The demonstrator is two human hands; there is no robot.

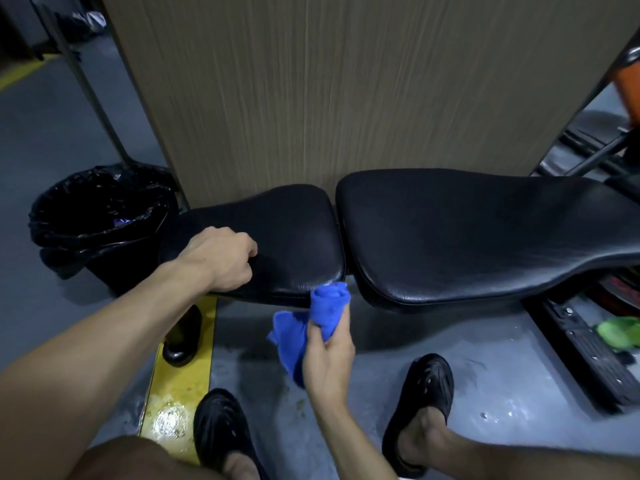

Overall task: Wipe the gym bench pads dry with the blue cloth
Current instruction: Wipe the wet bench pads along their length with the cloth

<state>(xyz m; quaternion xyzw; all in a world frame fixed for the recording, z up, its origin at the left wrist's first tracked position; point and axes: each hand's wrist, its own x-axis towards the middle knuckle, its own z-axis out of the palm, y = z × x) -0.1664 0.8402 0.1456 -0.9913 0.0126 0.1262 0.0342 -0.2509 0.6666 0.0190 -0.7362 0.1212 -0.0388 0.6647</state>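
Sandals point(420, 403): two black perforated ones are seen nearest, at 6 o'clock, on wet grey floor.
Right hand point(327, 362): the blue cloth point(322, 313) is pinched in curled fingers and thumb, just below centre; the bunched top is held up against the near edge of the seat pad point(277, 237), and whether it touches cannot be told.
Cloth handling: it is judged soft, light and limp, with a loose tail hanging at 7 o'clock; it is best gathered into a wad in the palm so a broad face can be pressed flat.
Left hand point(221, 259): it rests on the seat pad at 9 o'clock of centre, knuckles up, fingers curled under with nothing visibly held.
Back pad point(485, 230): black, glossy, probably slick when wet; it lies at 3 o'clock, a narrow gap parting it from the seat pad.
Bin point(100, 216): black-lined, it stands at 9 o'clock beside the bench.
Wood panel point(329, 91): it stands upright behind both pads, at 12 o'clock.
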